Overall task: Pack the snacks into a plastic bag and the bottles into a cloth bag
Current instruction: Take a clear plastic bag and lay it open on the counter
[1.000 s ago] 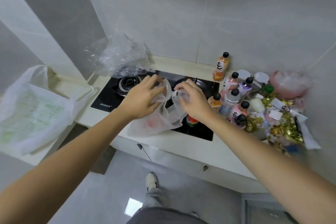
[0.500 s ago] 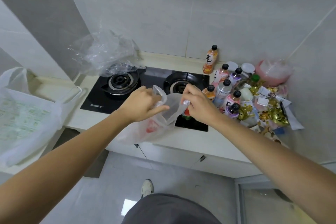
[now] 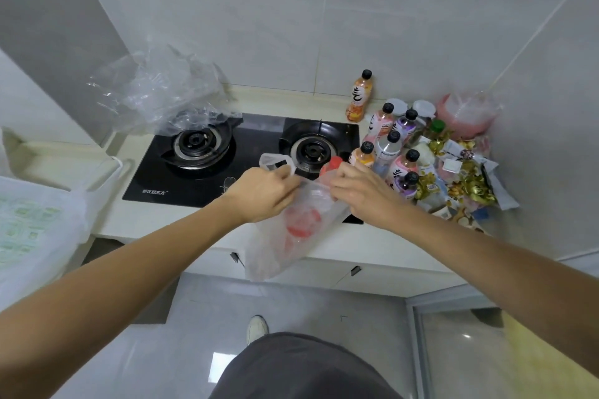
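Two hands hold one thin plastic bag open at the front edge of the counter.

At far left a white bag (image 3: 35,223) hangs at the frame edge, and one crumpled clear bag (image 3: 162,91) sits behind the two-burner stove (image 3: 201,165). The left hand (image 3: 259,194) pinches the plastic bag (image 3: 291,236) by its rim near one handle; the right hand (image 3: 363,194) grips the opposite rim. The bag sags below the counter with red shapes inside. To the right stand seven black-capped bottles (image 3: 387,149), then a pile of gold-wrapped snacks (image 3: 466,185), too jumbled to count.
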Tool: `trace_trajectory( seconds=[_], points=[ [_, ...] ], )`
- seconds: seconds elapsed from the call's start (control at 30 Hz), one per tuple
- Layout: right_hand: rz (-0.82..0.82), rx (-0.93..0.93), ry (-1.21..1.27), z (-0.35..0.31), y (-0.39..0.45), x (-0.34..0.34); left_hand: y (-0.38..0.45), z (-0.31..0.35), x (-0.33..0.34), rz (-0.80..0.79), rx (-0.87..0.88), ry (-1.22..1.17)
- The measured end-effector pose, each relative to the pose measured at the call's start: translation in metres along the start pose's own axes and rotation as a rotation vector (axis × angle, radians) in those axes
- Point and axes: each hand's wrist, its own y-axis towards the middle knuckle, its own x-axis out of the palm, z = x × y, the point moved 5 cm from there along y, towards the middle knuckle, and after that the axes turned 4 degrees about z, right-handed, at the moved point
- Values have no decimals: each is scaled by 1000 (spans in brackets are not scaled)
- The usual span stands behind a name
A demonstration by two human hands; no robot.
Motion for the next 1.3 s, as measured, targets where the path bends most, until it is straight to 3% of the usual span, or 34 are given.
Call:
trace_trajectory(
  seconds=[0.13, 0.33, 0.5, 0.8, 0.93, 1.03, 1.13, 1.3],
  points=[
    [-104, 8, -61, 0, -7, 13, -1, -7, 19, -94, -51, 73],
    [-158, 67, -60, 3, -22, 20, -7, -13, 34, -383, -198, 251],
    [-230, 43, -55, 5, -38, 27, -16, -17, 44, -413, -234, 303],
    [-337, 17, -98, 5, -40, 51, -28, 16, 46, -281, 272, 329],
    [-355, 12, -118, 3, -42, 55, -33, 31, 71, -478, 430, 296],
    [-481, 21, -140, -1, -45, 57, -38, 25, 86, -670, 297, 321],
    [-619, 46, -172, -1, -54, 60, -37, 15, 89, -683, 155, 314],
    [-594, -10, -186, 3, -63, 54, -29, 2, 82, -705, -46, 347]
  ],
)
